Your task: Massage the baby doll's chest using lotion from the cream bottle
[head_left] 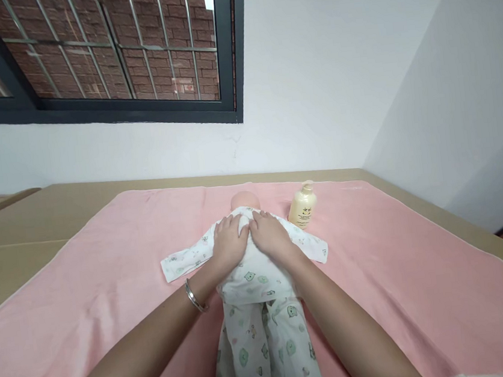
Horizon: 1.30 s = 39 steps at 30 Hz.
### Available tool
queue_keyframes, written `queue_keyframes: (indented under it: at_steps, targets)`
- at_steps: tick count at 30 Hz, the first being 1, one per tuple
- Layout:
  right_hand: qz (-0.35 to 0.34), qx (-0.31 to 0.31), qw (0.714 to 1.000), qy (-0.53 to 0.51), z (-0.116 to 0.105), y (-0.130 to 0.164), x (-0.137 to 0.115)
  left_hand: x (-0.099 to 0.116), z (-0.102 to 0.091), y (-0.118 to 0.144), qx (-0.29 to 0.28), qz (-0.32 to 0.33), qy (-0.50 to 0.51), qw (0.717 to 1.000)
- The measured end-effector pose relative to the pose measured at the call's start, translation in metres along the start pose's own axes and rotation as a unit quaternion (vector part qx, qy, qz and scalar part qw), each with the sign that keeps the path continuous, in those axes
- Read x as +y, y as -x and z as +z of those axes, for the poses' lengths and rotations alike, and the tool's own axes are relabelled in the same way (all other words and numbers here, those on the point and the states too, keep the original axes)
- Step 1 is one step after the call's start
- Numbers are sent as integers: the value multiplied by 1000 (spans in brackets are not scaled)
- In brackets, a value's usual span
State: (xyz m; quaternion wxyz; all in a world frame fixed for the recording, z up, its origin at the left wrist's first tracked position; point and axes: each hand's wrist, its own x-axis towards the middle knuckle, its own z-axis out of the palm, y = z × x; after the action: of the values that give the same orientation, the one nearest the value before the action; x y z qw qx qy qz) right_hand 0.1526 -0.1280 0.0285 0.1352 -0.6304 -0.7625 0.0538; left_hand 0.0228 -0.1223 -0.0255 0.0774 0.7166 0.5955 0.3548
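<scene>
Both hands lie flat, gripping nothing: my left hand (229, 241) and right hand (271, 234) press the printed baby shirt (246, 267) on the doll (244, 202), mid-blanket; lotion bottle (302, 206) at two o'clock. I judge smoothing underway; next, even outward strokes.

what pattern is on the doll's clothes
White with small green bear-like prints on the doll's clothes, under both hands; the head view shows it best.
</scene>
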Motion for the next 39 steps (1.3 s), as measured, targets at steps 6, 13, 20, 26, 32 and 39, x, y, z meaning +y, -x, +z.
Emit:
queue_keyframes:
  at_steps: [6, 13, 20, 26, 32, 39]
  targets:
    - [22, -31, 999, 16, -4, -5, 8, 6, -2, 4, -2, 26, -60, 998]
    - [0, -80, 996, 39, -18, 16, -13, 1, -10, -7, -36, 15, -76, 996]
    - [-16, -62, 998, -1, -11, -10, 21, 20, 1, 18, 5, 28, -101, 995]
    - [-28, -73, 996, 42, -15, 10, -4, 0, -7, -9, -38, 13, -33, 999]
    - [-27, -71, 997, 29, -16, 11, -7, -8, -2, -14, -9, 12, -36, 999]
    - [-31, -36, 999, 8, 1, -8, 12, 0, -2, -7, 7, 3, -45, 999]
